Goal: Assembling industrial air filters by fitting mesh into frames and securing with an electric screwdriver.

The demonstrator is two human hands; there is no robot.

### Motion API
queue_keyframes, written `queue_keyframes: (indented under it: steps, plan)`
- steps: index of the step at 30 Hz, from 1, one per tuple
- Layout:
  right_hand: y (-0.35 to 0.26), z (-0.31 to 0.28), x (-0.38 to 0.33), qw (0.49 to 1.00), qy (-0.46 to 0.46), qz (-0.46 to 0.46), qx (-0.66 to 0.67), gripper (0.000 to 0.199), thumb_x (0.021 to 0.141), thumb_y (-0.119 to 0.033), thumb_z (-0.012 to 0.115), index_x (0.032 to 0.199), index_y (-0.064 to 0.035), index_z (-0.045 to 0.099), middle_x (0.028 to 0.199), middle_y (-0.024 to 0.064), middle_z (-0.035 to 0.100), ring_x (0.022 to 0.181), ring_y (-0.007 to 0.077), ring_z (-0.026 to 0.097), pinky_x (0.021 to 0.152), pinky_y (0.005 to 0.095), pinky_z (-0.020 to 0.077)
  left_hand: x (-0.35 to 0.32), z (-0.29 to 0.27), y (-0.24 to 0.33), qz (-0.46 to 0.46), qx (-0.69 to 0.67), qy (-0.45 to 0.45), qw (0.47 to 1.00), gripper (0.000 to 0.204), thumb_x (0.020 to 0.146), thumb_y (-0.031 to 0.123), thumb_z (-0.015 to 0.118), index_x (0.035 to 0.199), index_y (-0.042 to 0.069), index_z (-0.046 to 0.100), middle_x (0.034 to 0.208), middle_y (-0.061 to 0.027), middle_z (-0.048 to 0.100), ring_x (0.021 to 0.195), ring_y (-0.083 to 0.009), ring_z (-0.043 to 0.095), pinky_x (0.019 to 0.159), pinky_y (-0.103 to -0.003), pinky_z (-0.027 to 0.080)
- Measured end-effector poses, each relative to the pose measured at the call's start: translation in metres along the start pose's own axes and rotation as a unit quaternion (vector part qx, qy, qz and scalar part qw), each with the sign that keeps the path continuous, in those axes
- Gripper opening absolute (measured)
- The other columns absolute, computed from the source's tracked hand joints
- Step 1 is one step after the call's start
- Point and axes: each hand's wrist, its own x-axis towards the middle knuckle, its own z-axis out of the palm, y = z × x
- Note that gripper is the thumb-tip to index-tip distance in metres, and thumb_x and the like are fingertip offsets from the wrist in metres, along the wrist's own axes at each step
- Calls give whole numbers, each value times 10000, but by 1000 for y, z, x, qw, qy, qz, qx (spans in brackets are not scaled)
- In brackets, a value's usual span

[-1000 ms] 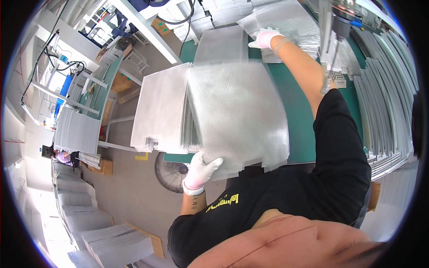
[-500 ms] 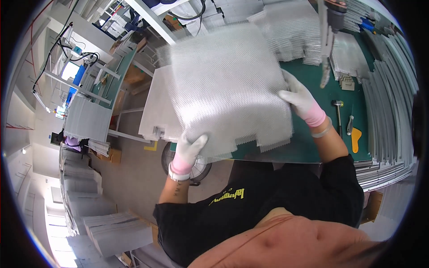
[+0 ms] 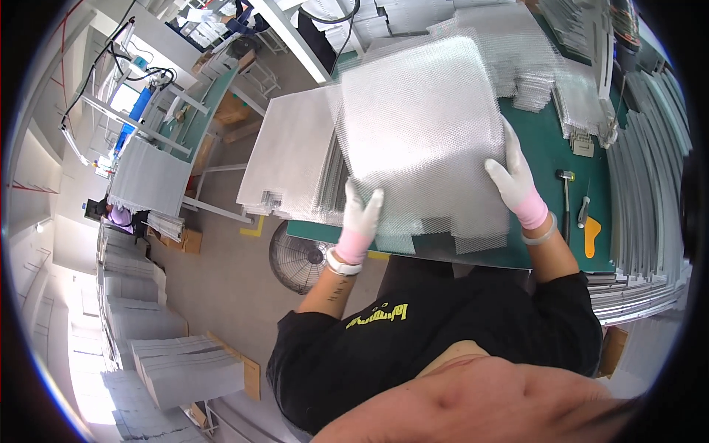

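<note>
In front of me is a thin stack of silvery metal mesh sheets, with notched cut-outs along its near edge. My left hand, in a white glove with a pink cuff, is at the lower left edge of the sheets. Its thumb and fingers are stretched apart, the thumb over the mesh. At the right edge, my right hand, gloved alike, has its thumb over the sheets and its fingers along the side. The undersides of the sheets are hidden, so their contact with the bench does not show.
A taller pile of mesh sheets stands left on the green bench. More mesh stacks lie at the back. A hammer, a handled tool and a yellow scraper lie right, beside long metal strips. A fan stands on the floor.
The mesh sheets have shifted right, uncovering more of the left pile. My left hand has moved up and right with its fingers spread. My right hand stays at the right edge.
</note>
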Motion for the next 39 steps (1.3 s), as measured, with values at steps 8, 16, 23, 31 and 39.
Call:
queue_keyframes:
  steps: [8, 16, 23, 31, 39]
  plan:
    - [-20, -33, -4, 994, -47, -19, -96, 829, 880, -313, 664, 1496, 56, 250, 1457, 241, 430, 1361, 316, 430, 1134, 372, 310, -9, -6, -35, -89, -286, -50, 953, 465, 1006, 226, 545, 1351, -65, 434, 1280, -136, 573, 1159, -185, 555, 1011, -310, 444]
    - [30, 1, -57, 985, -93, 140, -34, 738, 899, -247, 626, 1481, 47, 281, 1424, 241, 457, 1333, 317, 462, 1119, 372, 334, -10, 10, -29, -71, -177, 4, 982, 507, 973, 192, 597, 1375, -56, 413, 1278, -155, 572, 1120, -200, 566, 980, -309, 468]
    - [89, 15, -96, 945, -93, 252, -186, 755, 885, -297, 597, 1470, 68, 291, 1414, 308, 449, 1320, 388, 460, 1116, 403, 353, -3, 24, -76, -63, 20, 13, 998, 711, 929, 162, 628, 1500, -30, 251, 1330, -189, 532, 1142, -240, 574, 958, -306, 485]
    - [79, 21, -86, 858, -131, 234, -438, 713, 827, -388, 640, 1353, 58, 458, 1176, 265, 557, 1098, 406, 550, 1005, 445, 434, 19, 25, -106, 66, 460, 40, 884, 757, 872, 269, 610, 1508, 21, 282, 1518, -270, 309, 1377, -466, 327, 1162, -520, 238]
    - [85, 14, -94, 869, -115, 210, -432, 747, 832, -437, 635, 1369, 50, 457, 1199, 243, 542, 1120, 393, 537, 1006, 448, 432, 25, 12, -86, 94, 92, -15, 991, 539, 932, 27, 523, 1454, 12, 389, 1134, -133, 666, 966, -196, 635, 902, -340, 508]
